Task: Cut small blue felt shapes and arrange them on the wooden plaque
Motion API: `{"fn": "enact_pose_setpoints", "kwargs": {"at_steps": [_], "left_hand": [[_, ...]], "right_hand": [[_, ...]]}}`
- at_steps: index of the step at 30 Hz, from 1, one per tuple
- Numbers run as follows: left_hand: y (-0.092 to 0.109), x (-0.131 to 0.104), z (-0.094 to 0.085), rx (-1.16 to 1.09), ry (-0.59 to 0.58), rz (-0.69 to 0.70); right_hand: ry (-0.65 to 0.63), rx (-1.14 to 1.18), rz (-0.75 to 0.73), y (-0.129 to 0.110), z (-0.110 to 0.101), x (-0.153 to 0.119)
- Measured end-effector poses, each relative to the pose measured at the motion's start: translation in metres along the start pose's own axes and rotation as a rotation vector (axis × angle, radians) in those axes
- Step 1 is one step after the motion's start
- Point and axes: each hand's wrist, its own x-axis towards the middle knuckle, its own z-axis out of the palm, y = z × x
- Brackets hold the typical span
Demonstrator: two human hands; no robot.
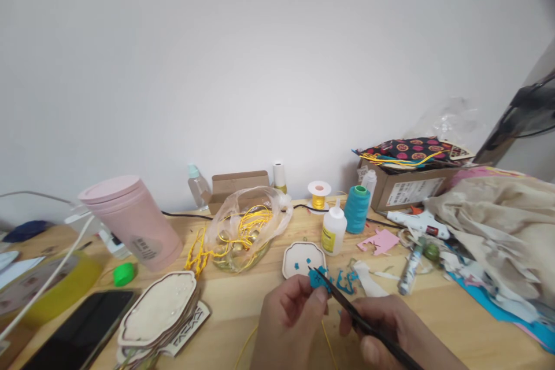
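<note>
My left hand (290, 315) is closed, pinching a small blue cut-out piece (318, 280) between thumb and fingertips. In my right hand (394, 326) is a pair of long black tweezers (349, 307), their pointed tips against the blue piece. Just behind my left hand lies a scallop-edged pale plaque (299, 252) with a few tiny blue bits on it. Curly blue scraps (346, 281) lie to the right of the plaque, near the tweezers. A white glue bottle (333, 230) with a yellow label stands behind them.
Left: a pink tumbler (134, 222), a phone (82, 332) and stacked plaques (158, 307). A plastic bag (249, 228) with yellow cords lies at centre. Right: teal thread (356, 211), a glue gun (418, 224), a cardboard box (407, 191) and beige fabric (503, 214).
</note>
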Motion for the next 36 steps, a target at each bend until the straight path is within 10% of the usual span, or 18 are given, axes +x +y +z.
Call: {"fn": "enact_pose_setpoints", "kwargs": {"at_steps": [36], "left_hand": [[0.000, 0.002, -0.004, 0.026, 0.010, -0.204]], "right_hand": [[-0.123, 0.023, 0.111, -0.021, -0.016, 0.003]]}}
